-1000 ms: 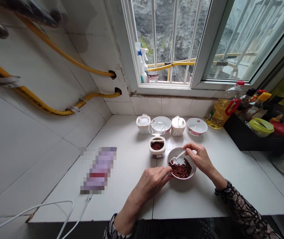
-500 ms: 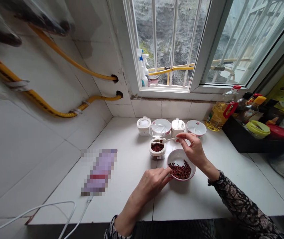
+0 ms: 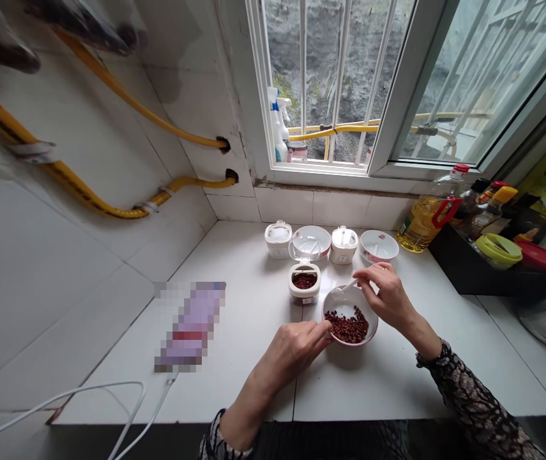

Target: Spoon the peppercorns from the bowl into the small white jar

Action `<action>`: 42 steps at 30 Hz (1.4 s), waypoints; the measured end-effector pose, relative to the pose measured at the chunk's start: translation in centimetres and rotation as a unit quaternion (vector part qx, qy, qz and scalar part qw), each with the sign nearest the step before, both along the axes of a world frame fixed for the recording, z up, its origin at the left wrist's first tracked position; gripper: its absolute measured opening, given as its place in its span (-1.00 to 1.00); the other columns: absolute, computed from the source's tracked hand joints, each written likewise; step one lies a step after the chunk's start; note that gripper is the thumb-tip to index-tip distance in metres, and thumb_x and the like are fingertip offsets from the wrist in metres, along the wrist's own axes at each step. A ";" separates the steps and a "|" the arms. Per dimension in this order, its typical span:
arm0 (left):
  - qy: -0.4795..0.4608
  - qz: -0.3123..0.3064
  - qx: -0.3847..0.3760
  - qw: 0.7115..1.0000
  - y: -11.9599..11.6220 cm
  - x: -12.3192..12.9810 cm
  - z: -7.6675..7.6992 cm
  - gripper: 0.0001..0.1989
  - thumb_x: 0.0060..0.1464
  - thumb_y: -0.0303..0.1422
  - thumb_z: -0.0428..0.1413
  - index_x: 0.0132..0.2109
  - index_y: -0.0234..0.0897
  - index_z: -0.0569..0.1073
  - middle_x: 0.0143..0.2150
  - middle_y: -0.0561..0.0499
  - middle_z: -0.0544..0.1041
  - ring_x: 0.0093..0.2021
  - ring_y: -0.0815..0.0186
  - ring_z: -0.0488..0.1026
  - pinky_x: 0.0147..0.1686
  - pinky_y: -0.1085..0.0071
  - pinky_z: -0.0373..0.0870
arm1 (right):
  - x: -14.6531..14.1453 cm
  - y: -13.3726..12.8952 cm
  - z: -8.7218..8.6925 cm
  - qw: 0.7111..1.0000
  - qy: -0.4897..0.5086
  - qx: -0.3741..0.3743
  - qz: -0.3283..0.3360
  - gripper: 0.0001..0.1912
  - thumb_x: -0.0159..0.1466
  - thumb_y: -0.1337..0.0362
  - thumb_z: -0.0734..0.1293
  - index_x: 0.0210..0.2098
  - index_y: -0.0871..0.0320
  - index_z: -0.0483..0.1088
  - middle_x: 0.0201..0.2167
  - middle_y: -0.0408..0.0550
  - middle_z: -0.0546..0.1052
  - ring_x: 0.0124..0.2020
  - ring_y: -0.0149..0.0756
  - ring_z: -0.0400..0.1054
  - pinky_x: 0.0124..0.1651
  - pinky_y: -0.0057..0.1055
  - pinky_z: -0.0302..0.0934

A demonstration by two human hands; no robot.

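My left hand [image 3: 299,345] pinches the left rim of a white bowl [image 3: 373,310], which stands on the counter. Small dark red peppercorns [image 3: 349,328] lie in the bottom of the bowl. Between the fingertips of my right hand [image 3: 385,291] is a small white spoon [image 3: 348,287], its head low inside the back of the bowl. Just behind and left of the bowl sits a white seasoning jar [image 3: 304,296] with its clear lid raised; more dark red peppercorns [image 3: 304,281] are in it.
Behind stand two more white seasoning jars [image 3: 278,248] and two white bowls [image 3: 379,258]. At the right are an oil bottle [image 3: 416,223] and a black box [image 3: 449,262] of bottles. A blurred purple object [image 3: 193,329] with a white cable [image 3: 160,406] lies left on the counter [image 3: 248,287].
My right hand has moved the spoon rightward from over the open seasoning jar to inside the bowl. My left hand stays at the bowl's rim.
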State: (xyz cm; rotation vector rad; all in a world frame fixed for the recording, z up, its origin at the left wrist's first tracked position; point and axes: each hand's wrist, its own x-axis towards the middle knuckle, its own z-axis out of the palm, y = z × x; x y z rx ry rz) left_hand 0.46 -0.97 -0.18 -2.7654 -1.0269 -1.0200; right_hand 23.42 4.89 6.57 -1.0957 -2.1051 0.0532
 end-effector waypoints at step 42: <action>0.000 0.009 0.003 1.000 0.1 0.1 0.0 -0.74 0.43 -0.28 -0.08 -0.12 -0.30 0.43 -0.49 0.07 0.48 -0.53 0.37 0.47 -0.57 0.51 0.28 | -3.1 1.2 0.3 0.977 0.193 -0.096 -0.001 -0.82 0.32 0.24 0.26 -0.24 0.12 0.50 -0.40 -0.03 0.63 -0.34 -0.21 0.49 -0.12 -0.21 0.33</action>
